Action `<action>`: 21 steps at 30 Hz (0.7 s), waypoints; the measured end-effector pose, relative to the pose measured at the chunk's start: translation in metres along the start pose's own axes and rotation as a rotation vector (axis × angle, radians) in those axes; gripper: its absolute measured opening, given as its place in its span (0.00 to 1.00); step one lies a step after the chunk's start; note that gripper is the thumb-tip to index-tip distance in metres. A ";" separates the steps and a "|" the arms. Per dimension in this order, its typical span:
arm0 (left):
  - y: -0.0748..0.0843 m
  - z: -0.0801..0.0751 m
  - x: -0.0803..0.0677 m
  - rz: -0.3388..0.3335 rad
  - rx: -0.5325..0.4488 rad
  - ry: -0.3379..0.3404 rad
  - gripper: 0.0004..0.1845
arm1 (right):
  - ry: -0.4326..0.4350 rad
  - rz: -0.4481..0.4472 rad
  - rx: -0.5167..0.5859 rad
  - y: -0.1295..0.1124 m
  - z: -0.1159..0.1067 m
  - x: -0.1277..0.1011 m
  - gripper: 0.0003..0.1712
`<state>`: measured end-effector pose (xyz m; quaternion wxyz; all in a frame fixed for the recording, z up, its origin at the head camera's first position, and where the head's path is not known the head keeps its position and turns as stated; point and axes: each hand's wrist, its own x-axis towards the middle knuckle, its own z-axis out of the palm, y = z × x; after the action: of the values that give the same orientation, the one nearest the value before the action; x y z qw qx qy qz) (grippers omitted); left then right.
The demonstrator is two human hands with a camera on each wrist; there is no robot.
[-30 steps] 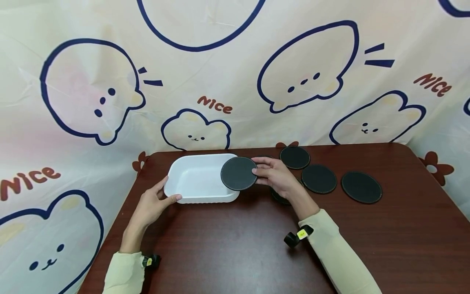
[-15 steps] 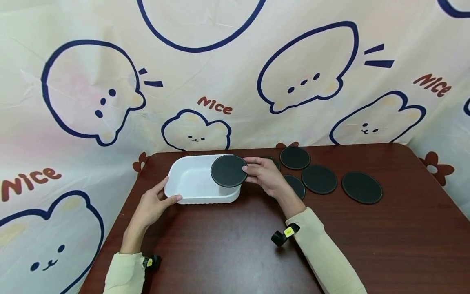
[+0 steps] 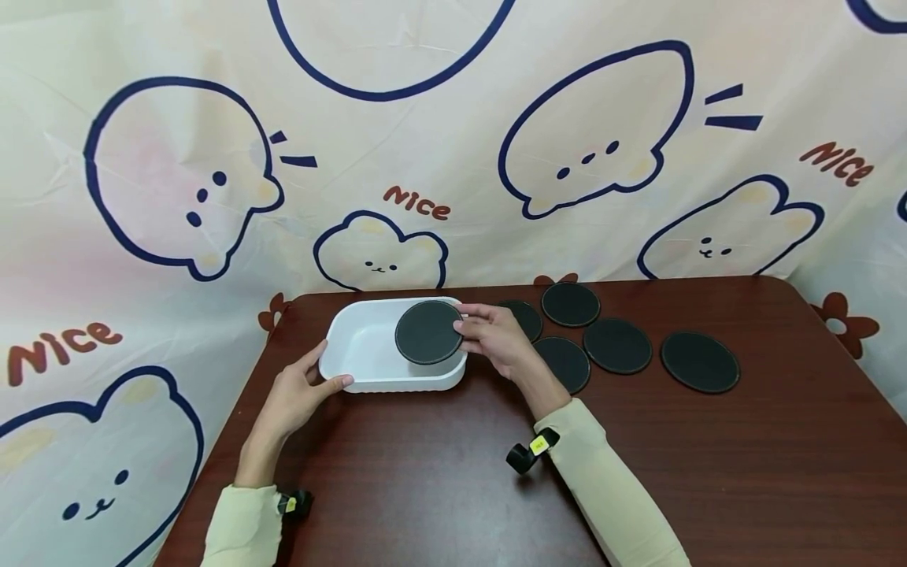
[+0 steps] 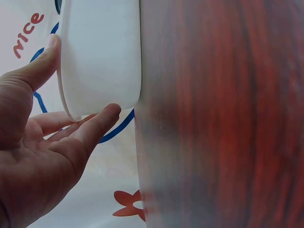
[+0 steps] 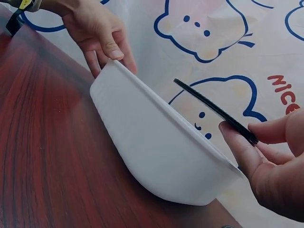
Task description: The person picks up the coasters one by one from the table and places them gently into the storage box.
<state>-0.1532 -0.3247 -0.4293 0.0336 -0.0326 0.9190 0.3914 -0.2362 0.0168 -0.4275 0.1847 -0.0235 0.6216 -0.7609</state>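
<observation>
Head view shows the right hand (image 3: 496, 340) pinching the round black leather coaster (image 3: 428, 331), now carried leftward over the white rectangular plastic dish (image 3: 354, 346), seemingly not yet released, while the left hand (image 3: 294, 394) steadies its rim with relaxed fingers.

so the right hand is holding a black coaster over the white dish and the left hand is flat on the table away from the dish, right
Not quite. The right hand does hold a black coaster over the white dish, but the left hand is not away from it: its thumb and fingers touch the dish's near end, as the left wrist view shows.
</observation>
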 end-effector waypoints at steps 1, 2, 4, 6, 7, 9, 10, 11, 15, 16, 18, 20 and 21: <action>0.000 0.000 0.000 0.000 0.000 0.000 0.54 | 0.003 0.001 -0.010 0.000 0.001 0.000 0.26; 0.000 0.001 0.001 0.001 0.001 0.000 0.54 | 0.005 0.000 -0.020 0.000 0.001 -0.001 0.26; 0.001 0.001 0.001 0.000 0.000 -0.001 0.54 | 0.008 -0.005 -0.037 0.001 0.002 -0.001 0.26; 0.001 0.001 0.001 -0.002 0.000 -0.003 0.54 | 0.015 -0.009 -0.051 0.002 0.002 0.000 0.26; 0.001 0.001 0.002 -0.004 -0.001 -0.006 0.55 | 0.019 -0.012 -0.058 0.003 0.002 0.000 0.25; 0.002 0.001 0.002 -0.008 -0.001 -0.008 0.55 | 0.023 -0.018 -0.079 0.003 0.003 0.000 0.25; 0.002 0.001 0.002 -0.010 0.001 -0.008 0.55 | 0.024 -0.020 -0.089 0.003 0.003 0.001 0.25; 0.002 0.001 0.001 -0.011 0.003 -0.007 0.55 | 0.023 -0.025 -0.102 0.003 0.004 0.001 0.25; 0.002 0.000 0.001 -0.017 0.014 0.000 0.55 | 0.013 -0.060 -0.170 0.001 0.008 -0.001 0.24; 0.002 0.000 0.001 -0.018 0.015 0.001 0.55 | 0.010 -0.069 -0.187 0.000 0.009 -0.001 0.24; 0.002 0.000 0.000 -0.018 0.015 0.000 0.55 | 0.006 -0.086 -0.220 -0.001 0.010 -0.003 0.24; 0.002 0.000 0.000 -0.018 0.015 -0.001 0.55 | 0.005 -0.095 -0.244 -0.001 0.011 -0.004 0.24; 0.003 0.000 0.000 -0.018 0.015 -0.002 0.55 | 0.006 -0.098 -0.251 -0.001 0.011 -0.004 0.24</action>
<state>-0.1537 -0.3229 -0.4275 0.0382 -0.0403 0.9216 0.3841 -0.2299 0.0079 -0.4232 0.1409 -0.0744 0.7106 -0.6853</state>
